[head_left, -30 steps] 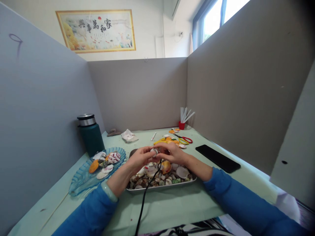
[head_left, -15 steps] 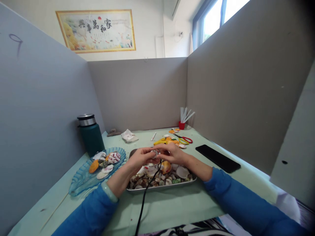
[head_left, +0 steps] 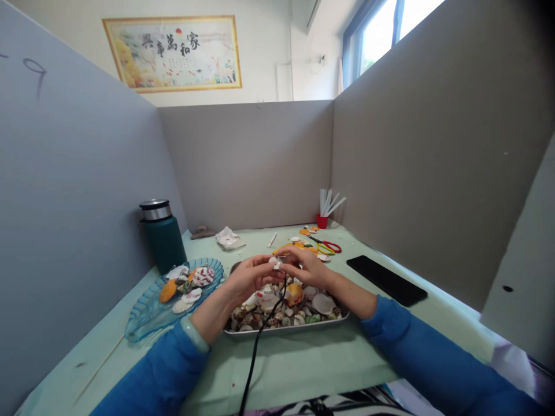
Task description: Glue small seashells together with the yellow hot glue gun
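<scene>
My left hand (head_left: 251, 276) and my right hand (head_left: 307, 267) meet above a metal tray (head_left: 338, 317) heaped with several mixed seashells. Between the fingertips of both hands sits a small pale shell (head_left: 276, 263). Both hands pinch it, left from the left side, right from the right. A black cord (head_left: 255, 352) runs from near the hands down toward me across the tray. Just behind the hands lies a yellow glue gun (head_left: 284, 248), partly hidden by my fingers.
A blue glass dish (head_left: 143, 315) with sorted shells lies left of the tray, a dark green flask (head_left: 163, 236) behind it. Scissors (head_left: 326, 247), a red cup of white sticks (head_left: 323, 215), a black phone (head_left: 385, 279) and crumpled paper (head_left: 228, 238) lie on the green table. Grey partitions enclose three sides.
The hands have stayed together over the tray, fingers shifting slightly on the small shell. The camera has moved a little, shifting the scene slightly right.
</scene>
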Available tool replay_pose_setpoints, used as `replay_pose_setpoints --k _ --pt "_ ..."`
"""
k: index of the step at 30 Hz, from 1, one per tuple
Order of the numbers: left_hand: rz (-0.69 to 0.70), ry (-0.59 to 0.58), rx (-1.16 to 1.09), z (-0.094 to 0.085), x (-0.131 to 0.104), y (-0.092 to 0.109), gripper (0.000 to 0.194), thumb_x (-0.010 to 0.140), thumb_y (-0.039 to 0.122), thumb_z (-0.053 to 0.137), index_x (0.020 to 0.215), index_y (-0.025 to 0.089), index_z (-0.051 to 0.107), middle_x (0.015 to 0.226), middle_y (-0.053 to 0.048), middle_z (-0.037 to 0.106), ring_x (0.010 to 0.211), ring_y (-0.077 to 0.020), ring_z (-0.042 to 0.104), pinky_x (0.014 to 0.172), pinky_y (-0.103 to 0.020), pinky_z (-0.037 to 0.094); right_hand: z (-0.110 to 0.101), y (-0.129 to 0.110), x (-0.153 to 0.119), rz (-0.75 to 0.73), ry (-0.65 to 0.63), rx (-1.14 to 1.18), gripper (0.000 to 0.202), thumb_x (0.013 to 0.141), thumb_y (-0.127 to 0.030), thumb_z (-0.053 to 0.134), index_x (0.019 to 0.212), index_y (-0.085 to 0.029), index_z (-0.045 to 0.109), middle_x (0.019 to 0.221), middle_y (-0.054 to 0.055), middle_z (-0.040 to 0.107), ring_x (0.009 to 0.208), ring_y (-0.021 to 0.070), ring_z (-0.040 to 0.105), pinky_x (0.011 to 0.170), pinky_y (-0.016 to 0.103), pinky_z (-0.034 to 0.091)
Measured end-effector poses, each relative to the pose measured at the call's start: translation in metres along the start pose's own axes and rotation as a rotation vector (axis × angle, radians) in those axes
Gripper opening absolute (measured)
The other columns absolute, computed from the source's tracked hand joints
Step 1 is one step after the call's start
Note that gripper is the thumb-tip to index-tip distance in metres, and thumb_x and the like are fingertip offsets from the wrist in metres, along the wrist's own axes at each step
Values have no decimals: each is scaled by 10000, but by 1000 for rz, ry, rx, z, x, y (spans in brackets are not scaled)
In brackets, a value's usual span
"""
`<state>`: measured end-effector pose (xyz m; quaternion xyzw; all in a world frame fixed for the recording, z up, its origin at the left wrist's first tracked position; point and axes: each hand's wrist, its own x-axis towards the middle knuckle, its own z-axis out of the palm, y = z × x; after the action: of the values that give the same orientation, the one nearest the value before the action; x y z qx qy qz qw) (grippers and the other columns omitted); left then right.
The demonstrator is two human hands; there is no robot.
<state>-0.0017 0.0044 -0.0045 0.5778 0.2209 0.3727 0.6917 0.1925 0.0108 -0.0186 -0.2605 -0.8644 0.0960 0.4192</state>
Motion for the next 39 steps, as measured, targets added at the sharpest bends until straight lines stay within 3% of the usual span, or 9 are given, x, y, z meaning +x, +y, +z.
replay_pose_setpoints --k 5,10,14,18,19,22,28,34,39 --pt "-41 113 117 -4 3 0 300 709 363 685 847 103 625 666 -62 639 622 -136 624 688 -285 503 1 3 0 26 13 -60 308 867 -356 519 1092 -146 499 531 -58 475 454 86 400 477 198 301" --pt "-46 173 414 -10 -19 34 380 696 428 665 894 106 622 681 -61 623 602 -140 598 614 -275 490 1 5 0 48 92 -108 346 874 -327 507 1162 -140 472 536 -59 490 471 90 410 518 206 329" --pt "-44 345 842 -42 -60 76 484 667 473 649 1009 132 615 786 -55 648 692 -173 609 622 -269 470 2 7 0 51 107 -128 327 877 -315 497 1157 -147 483 527 -59 489 482 96 415 544 216 342" --pt "-112 688 1344 -86 -102 100 485 612 480 642 972 156 640 883 -66 667 796 -226 610 644 -272 447 2 6 0 58 93 -135 301 876 -321 497 1131 -162 502 524 -54 493 481 100 421 535 217 336" --pt "-177 735 1440 -95 -109 100 461 617 461 627 967 163 644 886 -68 667 793 -234 610 638 -277 442 2 6 0 57 89 -134 293 874 -320 499 1122 -165 509 524 -53 491 480 100 420 530 215 333" --pt "-336 701 1591 -116 -119 91 389 607 372 604 939 173 651 915 -71 661 788 -240 614 626 -275 433 2 5 0 50 76 -131 273 871 -315 504 1100 -169 527 529 -50 495 483 99 424 527 211 330" --pt "-437 625 1652 -136 -116 66 382 562 292 602 923 169 633 899 -65 653 843 -240 605 650 -262 435 1 4 1 48 61 -142 240 863 -306 508 1049 -163 561 527 -47 494 479 95 419 521 206 321" --pt "-444 571 1698 -121 -116 78 358 638 363 553 926 160 619 935 -80 648 836 -236 610 641 -261 429 2 6 1 49 46 -170 221 868 -332 497 961 -161 604 552 -29 526 480 90 422 525 202 327" --pt "-154 405 1757 -63 -83 83 290 740 352 485 940 190 619 944 -59 654 821 -195 602 662 -249 415 1 5 1 27 30 -193 265 891 -335 460 795 -157 631 595 0 564 527 95 461 547 204 330"
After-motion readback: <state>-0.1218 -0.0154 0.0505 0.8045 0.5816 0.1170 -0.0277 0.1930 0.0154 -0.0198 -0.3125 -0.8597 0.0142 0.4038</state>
